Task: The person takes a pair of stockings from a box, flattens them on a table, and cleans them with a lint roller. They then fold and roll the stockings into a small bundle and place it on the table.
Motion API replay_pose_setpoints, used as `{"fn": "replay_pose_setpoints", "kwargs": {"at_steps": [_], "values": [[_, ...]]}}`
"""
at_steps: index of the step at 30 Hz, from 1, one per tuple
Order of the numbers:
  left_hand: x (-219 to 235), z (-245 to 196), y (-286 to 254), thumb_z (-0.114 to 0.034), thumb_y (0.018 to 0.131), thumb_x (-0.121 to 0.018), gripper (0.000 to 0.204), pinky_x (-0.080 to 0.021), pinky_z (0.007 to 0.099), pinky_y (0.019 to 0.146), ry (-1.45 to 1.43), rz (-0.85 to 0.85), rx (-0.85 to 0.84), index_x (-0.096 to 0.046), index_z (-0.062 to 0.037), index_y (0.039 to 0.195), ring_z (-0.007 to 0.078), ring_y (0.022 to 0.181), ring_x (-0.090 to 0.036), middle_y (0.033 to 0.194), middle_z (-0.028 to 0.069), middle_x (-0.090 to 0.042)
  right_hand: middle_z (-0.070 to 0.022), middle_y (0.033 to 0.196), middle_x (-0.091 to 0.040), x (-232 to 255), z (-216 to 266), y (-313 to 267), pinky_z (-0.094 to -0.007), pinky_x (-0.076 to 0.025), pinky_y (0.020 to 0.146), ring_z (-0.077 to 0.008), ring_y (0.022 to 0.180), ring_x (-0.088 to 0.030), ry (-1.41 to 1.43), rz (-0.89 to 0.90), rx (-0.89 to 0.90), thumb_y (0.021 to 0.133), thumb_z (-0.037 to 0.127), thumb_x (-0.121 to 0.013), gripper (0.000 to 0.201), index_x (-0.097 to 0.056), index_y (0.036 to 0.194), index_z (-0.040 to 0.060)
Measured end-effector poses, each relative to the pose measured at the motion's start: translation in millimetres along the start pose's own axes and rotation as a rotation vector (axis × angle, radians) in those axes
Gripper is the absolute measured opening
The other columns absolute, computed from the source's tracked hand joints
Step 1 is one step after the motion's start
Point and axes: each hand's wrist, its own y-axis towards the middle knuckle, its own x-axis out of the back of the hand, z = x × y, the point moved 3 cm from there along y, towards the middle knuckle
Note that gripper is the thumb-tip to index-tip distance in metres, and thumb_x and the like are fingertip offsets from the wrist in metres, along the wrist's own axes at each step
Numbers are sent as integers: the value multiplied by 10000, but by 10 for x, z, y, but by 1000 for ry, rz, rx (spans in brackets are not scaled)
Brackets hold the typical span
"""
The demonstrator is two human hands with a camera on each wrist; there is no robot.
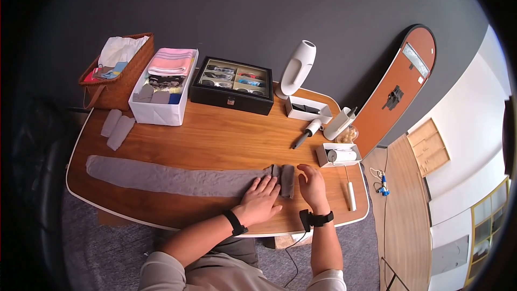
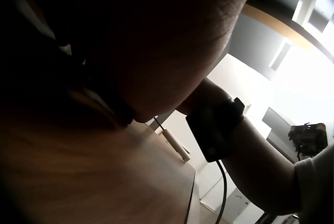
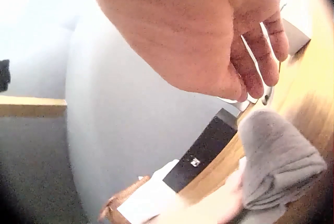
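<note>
A long grey strip of soft cloth (image 1: 161, 176) lies stretched across the front of the table, its right end folded into a thick roll (image 1: 287, 181). My left hand (image 1: 259, 199) rests flat on the cloth just left of that roll, fingers spread. Just to the right of the roll is my right hand (image 1: 312, 187), raised with its fingers loosely bent and holding nothing. From the right wrist, the folded grey roll (image 3: 279, 161) shows below the fingertips of the right hand (image 3: 209, 41). The left wrist view is mostly dark, filled by the left hand (image 2: 172, 62).
Two grey rolled cloths (image 1: 119, 129) lie at the left. Behind stand a wicker basket (image 1: 116, 89), a white bin of folded clothes (image 1: 159, 114), a black glasses case (image 1: 231, 102) and a white bladeless fan (image 1: 296, 70). A lint roller (image 1: 307, 133) and small white boxes (image 1: 339, 155) sit at right.
</note>
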Motion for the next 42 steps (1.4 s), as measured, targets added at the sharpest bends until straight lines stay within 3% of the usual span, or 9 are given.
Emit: {"fn": "replay_pose_setpoints", "kwargs": {"at_steps": [6,10,13,16,19,28,34,38,42], "values": [[-3,30,-47,-496,1044,-647,765,-227,578,1347,28,-11,32,-529,28,1588,402,1643,-341,1727,263,-422,-192,1711,-493,-351,60,-167,-565,-402,1255,-468,1564,-458,-187,205,117,1031,286,-692,657,-522,1640,105],[-19,65,-52,-501,1043,-648,770,-229,587,1343,14,-16,53,-525,21,1596,398,1645,-335,1735,238,-422,-173,1737,-463,-443,145,-211,-618,-337,1282,-445,1597,-420,-284,289,59,1016,445,-706,799,-442,1698,124],[-7,74,-40,-508,1051,-634,768,-224,598,1341,46,9,58,-520,12,1604,395,1649,-324,1743,216,-421,-199,1720,-478,-406,207,-190,-595,-356,1276,-460,1568,-453,-346,284,79,1001,485,-719,807,-477,1681,122],[12,93,-22,-511,1059,-622,761,-212,604,1342,18,3,68,-517,4,1609,395,1652,-316,1744,209,-422,-255,1556,-609,-430,-17,-91,-568,-453,1190,-467,1427,-573,-60,112,1,984,498,-741,667,-663,1496,79],[41,116,-63,-509,1064,-615,752,-203,603,1344,52,-9,73,-519,3,1607,392,1653,-316,1744,210,-421,-261,1302,-706,-287,-99,-44,-553,-537,1039,-454,1216,-667,-222,79,-385,939,515,-785,552,-773,1216,37],[57,50,-57,-500,1070,-607,736,-198,608,1345,26,53,68,-529,4,1602,392,1651,-325,1754,213,-409,-199,975,-786,-416,-23,44,-516,-580,903,-426,957,-757,-28,151,-524,859,459,-862,448,-740,1010,55],[80,125,-149,-502,1071,-602,731,-192,603,1348,34,-23,80,-542,7,1592,382,1650,-330,1738,221,-431,-185,882,-786,-295,444,70,-518,-606,779,-409,862,-778,-89,-38,-189,896,385,-861,426,-671,1100,63],[174,193,-233,-503,1069,-601,748,-183,595,1352,36,13,110,-528,20,1597,375,1655,-324,1735,231,-431,-167,934,-802,-242,637,80,-503,-605,795,-394,813,-768,378,99,-245,972,263,-803,380,-684,1264,53],[194,251,-318,-472,1070,-595,742,-185,588,1352,56,-29,148,-523,58,1583,391,1655,-322,1729,254,-429,-153,1157,-799,-326,395,89,-511,-578,931,-373,1025,-755,76,-7,-96,991,213,-758,431,-678,1386,59]]}}
